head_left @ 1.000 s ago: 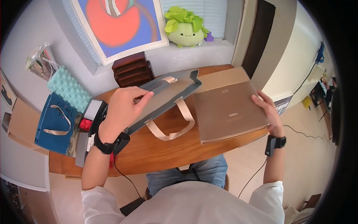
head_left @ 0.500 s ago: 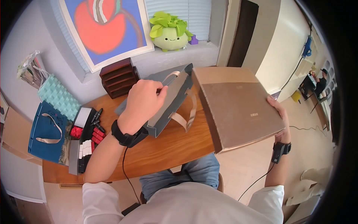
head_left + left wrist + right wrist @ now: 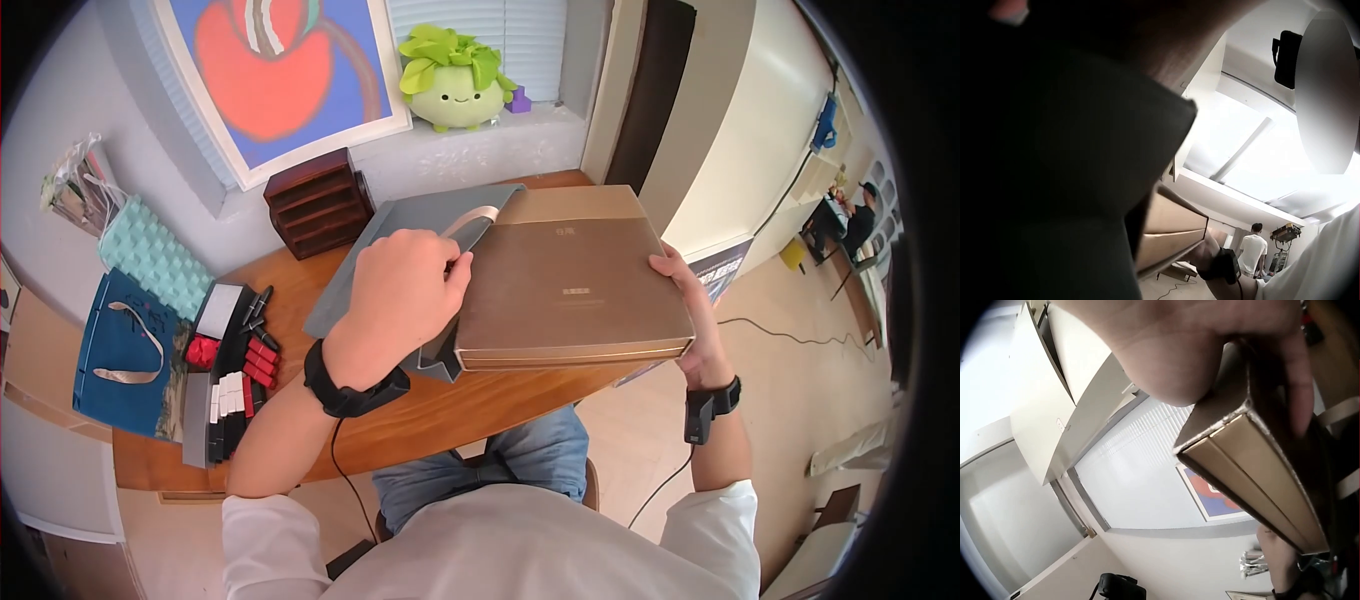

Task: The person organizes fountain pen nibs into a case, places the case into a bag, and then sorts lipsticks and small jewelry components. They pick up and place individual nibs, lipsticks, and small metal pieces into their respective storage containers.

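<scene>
Right grip (image 3: 702,318) clamped on right edge of brown box (image 3: 570,290) — box just at mouth of grey bag (image 3: 395,212), over tabletop (image 3: 450,412). Left grip (image 3: 402,290) pinches bag's rim.

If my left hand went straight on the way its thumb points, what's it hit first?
Probably the brown box, just beyond your left hand in the head view. Depth is unclear, so the pale strap of the grey bag might come first.
</scene>
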The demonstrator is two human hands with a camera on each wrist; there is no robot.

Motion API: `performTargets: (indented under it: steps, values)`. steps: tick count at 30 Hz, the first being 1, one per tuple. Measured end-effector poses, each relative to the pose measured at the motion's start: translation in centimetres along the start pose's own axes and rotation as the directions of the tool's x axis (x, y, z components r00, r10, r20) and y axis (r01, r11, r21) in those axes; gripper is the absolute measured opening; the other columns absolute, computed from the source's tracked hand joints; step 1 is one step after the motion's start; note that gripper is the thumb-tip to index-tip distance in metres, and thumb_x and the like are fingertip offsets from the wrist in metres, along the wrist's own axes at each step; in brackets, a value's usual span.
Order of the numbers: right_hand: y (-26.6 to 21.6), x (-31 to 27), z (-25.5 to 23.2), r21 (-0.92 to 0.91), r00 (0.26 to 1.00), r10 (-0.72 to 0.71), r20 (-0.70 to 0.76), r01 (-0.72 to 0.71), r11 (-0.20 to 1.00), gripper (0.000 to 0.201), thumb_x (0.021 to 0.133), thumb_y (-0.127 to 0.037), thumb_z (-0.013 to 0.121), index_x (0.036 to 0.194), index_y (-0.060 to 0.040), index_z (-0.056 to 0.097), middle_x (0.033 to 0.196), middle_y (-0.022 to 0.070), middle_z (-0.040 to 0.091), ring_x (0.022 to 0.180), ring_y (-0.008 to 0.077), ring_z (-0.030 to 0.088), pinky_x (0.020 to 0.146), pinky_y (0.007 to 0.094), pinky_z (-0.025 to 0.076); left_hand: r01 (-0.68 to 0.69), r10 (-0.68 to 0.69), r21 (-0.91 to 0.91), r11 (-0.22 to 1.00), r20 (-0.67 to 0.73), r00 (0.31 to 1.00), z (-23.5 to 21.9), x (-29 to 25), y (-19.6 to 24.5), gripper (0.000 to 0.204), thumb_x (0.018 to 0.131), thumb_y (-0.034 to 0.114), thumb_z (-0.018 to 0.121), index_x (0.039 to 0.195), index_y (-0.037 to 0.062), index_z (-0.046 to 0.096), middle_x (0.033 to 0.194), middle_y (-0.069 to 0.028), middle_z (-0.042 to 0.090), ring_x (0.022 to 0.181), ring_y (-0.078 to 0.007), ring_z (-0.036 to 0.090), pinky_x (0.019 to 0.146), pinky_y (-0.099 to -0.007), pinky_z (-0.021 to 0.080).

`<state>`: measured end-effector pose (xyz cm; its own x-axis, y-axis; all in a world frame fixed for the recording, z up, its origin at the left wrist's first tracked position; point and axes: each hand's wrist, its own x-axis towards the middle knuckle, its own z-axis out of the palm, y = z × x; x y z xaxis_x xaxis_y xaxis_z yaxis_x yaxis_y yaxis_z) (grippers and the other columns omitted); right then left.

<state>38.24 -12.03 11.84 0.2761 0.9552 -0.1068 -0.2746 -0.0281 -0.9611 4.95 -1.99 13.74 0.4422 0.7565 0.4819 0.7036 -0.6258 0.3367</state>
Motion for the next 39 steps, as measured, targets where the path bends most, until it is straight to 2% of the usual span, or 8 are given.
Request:
performTargets:
  steps: [14,20,22,26,30,33,36,39]
  values:
    - [3.0,-1.1,8.9,-0.251,0.967,0.078,0.243,-0.015,0.968,0.114,0.103,-0.037,0.081,0.176,-0.0084,-0.001,0.133,0.0199,0.069,0.103,0.0226,0.076,0.066,0.0307,0.064,-0.102,0.103,0.031,0.994,-0.034,0.994,0.4,-0.1,3.4,0.025,0.099,0.022,0.075,0.086,0.0026,0.082,0.078,-0.0155,0.073,0.072,-0.0402,0.072,0.068,-0.0499,0.057]
    - [3.5,-1.6,10.6,-0.196,0.886,0.208,0.415,-0.136,0.971,0.112,0.11,-0.024,0.073,0.176,-0.0044,-0.015,0.145,0.0268,0.06,0.118,0.0347,0.076,0.082,0.0423,0.073,-0.114,0.116,0.04,0.993,-0.062,0.991,0.2,0.1,3.6,0.024,0.099,0.022,0.074,0.085,0.0028,0.082,0.078,-0.0161,0.073,0.072,-0.0405,0.072,0.067,-0.05,0.057]
    - [3.5,-1.0,10.6,-0.091,0.75,0.227,0.621,-0.218,0.972,0.115,0.109,-0.022,0.075,0.177,-0.0045,-0.016,0.147,0.0266,0.059,0.127,0.0384,0.074,0.091,0.0446,0.071,-0.131,0.132,0.023,0.991,-0.078,0.988,-0.8,0.5,3.6,0.024,0.099,0.021,0.074,0.085,0.0025,0.082,0.078,-0.0165,0.073,0.072,-0.0407,0.072,0.067,-0.0499,0.057]
    - [1.6,0.5,10.9,-0.145,0.655,0.312,0.688,-0.297,0.944,0.097,0.112,-0.018,0.07,0.18,-0.004,0.002,0.16,0.024,0.054,0.138,0.0414,0.069,0.099,0.0448,0.07,-0.098,0.106,0.065,0.993,-0.136,0.985,-3.0,1.5,1.5,0.026,0.099,0.022,0.076,0.088,-0.0002,0.082,0.077,-0.0182,0.075,0.068,-0.0387,0.072,0.063,-0.0469,0.054]
    - [-1.9,1.4,10.7,-0.255,0.673,0.279,0.685,-0.137,0.957,0.072,0.111,-0.021,0.073,0.17,0.005,0.041,0.151,0.0249,0.064,0.135,0.0366,0.071,0.102,0.0431,0.068,0.034,-0.038,-0.029,0.999,-0.155,0.987,-6.5,3.0,-1.5,0.029,0.101,0.024,0.078,0.095,-0.0045,0.081,0.07,-0.016,0.07,0.061,-0.0224,0.063,0.061,-0.0392,0.049]
    - [-2.5,4.1,9.2,-0.091,0.705,-0.074,0.706,0.194,0.977,0.045,0.106,0.002,0.063,0.151,0.0046,0.065,0.143,0.0183,0.073,0.133,0.0284,0.073,0.107,0.0411,0.065,0.135,-0.141,-0.067,0.989,-0.111,0.984,-8.3,3.9,-3.6,0.03,0.101,0.024,0.079,0.099,-0.0064,0.08,0.066,-0.0123,0.063,0.062,-0.0139,0.056,0.061,-0.0356,0.046]
    - [-2.7,7.9,8.3,-0.1,0.726,-0.492,0.48,0.602,0.792,0.055,0.095,0.011,0.058,0.149,0.0032,0.064,0.141,0.0154,0.074,0.13,0.0227,0.072,0.111,0.0382,0.06,0.184,-0.191,-0.069,0.98,-0.12,0.974,-9.8,4.7,-6.1,0.035,0.101,0.026,0.08,0.102,-0.0081,0.081,0.066,-0.0063,0.061,0.065,-0.0106,0.052,0.062,-0.0346,0.045]
    - [-1.2,11.2,9.3,-0.226,0.768,-0.392,0.506,0.556,0.8,0.087,0.094,-0.007,0.081,0.169,-0.0034,0.04,0.162,0.0212,0.055,0.148,0.0307,0.058,0.119,0.0429,0.053,0.282,-0.276,-0.15,0.948,0.059,0.959,-11.5,5.9,-8.7,0.038,0.102,0.031,0.082,0.1,-0.0068,0.084,0.076,0.0029,0.069,0.073,-0.0076,0.055,0.066,-0.0321,0.046]
